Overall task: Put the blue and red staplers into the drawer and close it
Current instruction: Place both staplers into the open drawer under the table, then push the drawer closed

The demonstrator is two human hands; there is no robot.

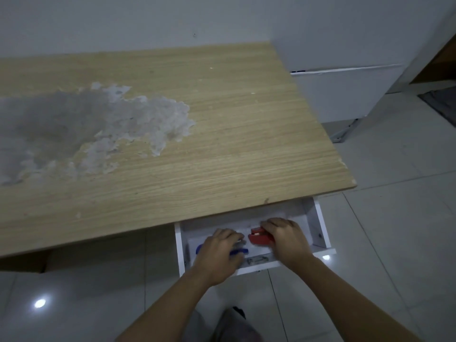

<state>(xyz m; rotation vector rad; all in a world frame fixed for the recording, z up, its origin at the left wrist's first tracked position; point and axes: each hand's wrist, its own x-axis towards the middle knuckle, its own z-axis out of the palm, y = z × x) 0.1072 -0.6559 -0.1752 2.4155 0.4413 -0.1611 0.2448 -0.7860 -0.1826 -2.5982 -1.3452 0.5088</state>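
Both forearms reach into the open drawer, where the left hand lies curled over the blue stapler toward the front-left corner and the right hand clasps the red stapler, both staplers lying lengthwise along the drawer's front edge.

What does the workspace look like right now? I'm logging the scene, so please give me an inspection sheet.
Surface: wooden desk top, a large patch of veneer worn off at the left.
Job's things: blue stapler and red stapler both inside the open white drawer.
Clutter: small metal piece at the drawer's front.
Grips: left hand on the blue stapler, right hand on the red stapler.
Cables: nothing seen.
Surroundings: tiled floor, white wall, white cabinet at right.
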